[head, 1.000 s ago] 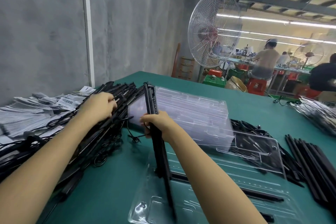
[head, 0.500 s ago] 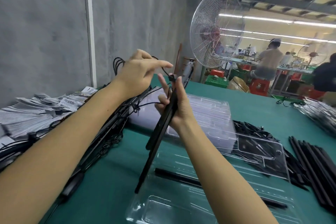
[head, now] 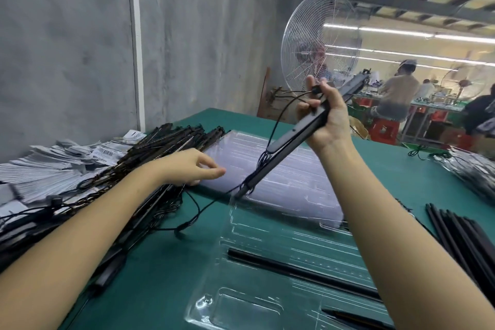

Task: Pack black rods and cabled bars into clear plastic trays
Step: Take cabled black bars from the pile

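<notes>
Black plastic held aslant: the right hand grasps a cabled bar near its upper end, fingers and thumb wrapped round it. The bar's lower tip points down at a stack of trays; whether it touches cannot be told. The cable arcs out by the thumb, drops beside the bar and trails onto the green table.

The left hand hovers with fingers relaxed, gripping nothing, just over the edge of the pile of bars and beside the stack. In front of the person lies an open tray with one rod seated in a channel. More rods lie loose at the right, labels are heaped at the far left, and a fan stands beyond the table.

The step in hand looks to be bringing one bar from the pile to the tray, its cable not yet tidied. The next move seems to call for the free hand to gather the slack cable, then for the bar to be turned level, lined up with the tray's channels and laid in an empty one. The trailing cable may snag on the pile.
</notes>
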`<state>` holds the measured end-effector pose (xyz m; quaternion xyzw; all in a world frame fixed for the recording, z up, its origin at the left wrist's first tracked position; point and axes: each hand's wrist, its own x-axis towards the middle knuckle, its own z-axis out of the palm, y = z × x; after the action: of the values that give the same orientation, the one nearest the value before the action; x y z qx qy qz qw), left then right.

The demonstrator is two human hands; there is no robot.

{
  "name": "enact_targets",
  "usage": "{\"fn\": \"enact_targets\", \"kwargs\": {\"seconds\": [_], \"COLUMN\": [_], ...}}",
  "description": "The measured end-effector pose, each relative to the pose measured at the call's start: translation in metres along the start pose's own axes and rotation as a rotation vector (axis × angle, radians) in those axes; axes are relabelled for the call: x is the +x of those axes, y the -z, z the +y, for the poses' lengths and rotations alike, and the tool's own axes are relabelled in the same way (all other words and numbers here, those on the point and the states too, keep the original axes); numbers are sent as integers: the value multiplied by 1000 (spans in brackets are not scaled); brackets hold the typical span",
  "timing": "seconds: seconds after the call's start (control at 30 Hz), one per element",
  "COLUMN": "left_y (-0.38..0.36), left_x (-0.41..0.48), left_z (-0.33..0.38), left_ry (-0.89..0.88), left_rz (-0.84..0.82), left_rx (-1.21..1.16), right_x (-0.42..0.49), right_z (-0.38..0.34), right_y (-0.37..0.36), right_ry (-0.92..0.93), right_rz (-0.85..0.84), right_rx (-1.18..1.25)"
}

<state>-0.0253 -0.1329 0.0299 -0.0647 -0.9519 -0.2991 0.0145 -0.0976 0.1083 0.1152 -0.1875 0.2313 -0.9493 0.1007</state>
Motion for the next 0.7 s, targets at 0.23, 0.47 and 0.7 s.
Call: {"fn": "enact_targets", "kwargs": {"seconds": [0.23,0.47,0.7], "left_y": [-47,-39,42], "left_x": [6,9,-10], "left_z": [25,51,85], "left_ry": [26,8,-269], "left_rz": [-159,546,1090], "left_rx": [101,-150,138], "right_x": [-6,-35,-65], "right_z": [-39,-76,-97], "right_y": [9,24,54], "right_ry": [86,-48,-195], "right_rz": [10,38,221], "right_rx": [111,-630,-1050]}}
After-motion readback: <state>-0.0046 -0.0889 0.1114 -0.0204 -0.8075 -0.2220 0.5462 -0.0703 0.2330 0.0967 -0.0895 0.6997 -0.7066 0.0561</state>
